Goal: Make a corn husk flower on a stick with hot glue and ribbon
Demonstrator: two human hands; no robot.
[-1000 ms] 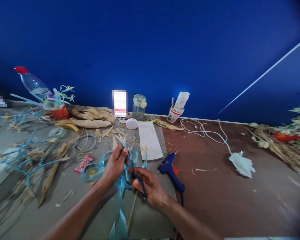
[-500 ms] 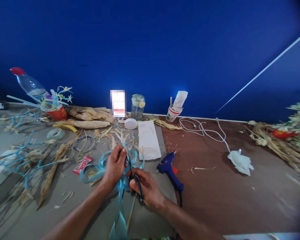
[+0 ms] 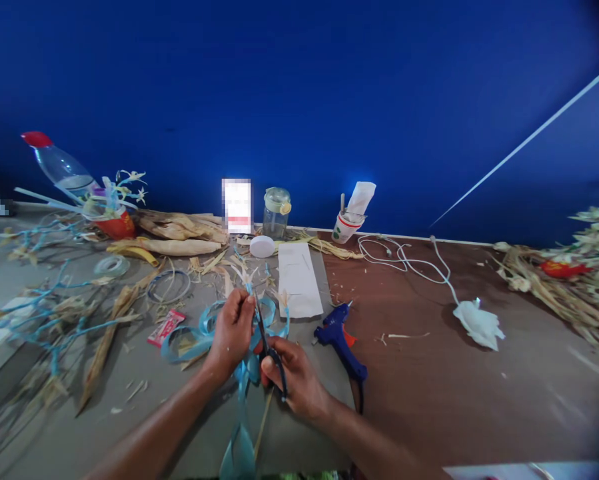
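Note:
My left hand [image 3: 233, 330] is closed in a pinch on a light blue ribbon [image 3: 192, 340] and a thin stem tipped with dried husk flowers [image 3: 245, 275], held just above the grey table [image 3: 64, 427]. My right hand [image 3: 292, 373] is closed round the black handles of a pair of scissors [image 3: 268, 343]. The blades point up and away, right beside my left fingertips. The ribbon loops out to the left and trails down toward me. A thin stick runs under my right hand.
A blue glue gun [image 3: 340, 337] lies just right of my hands, and a white paper sheet [image 3: 299, 279] beyond them. Husk scraps, blue-wrapped stems [image 3: 54, 320] and tape rolls [image 3: 112, 265] crowd the left. A jar [image 3: 276, 212], cup [image 3: 348, 225] and white cable [image 3: 409, 261] line the blue wall.
Both hands stay together at the same spot. The scissors' blades have shifted slightly against the ribbon; the view has moved a little.

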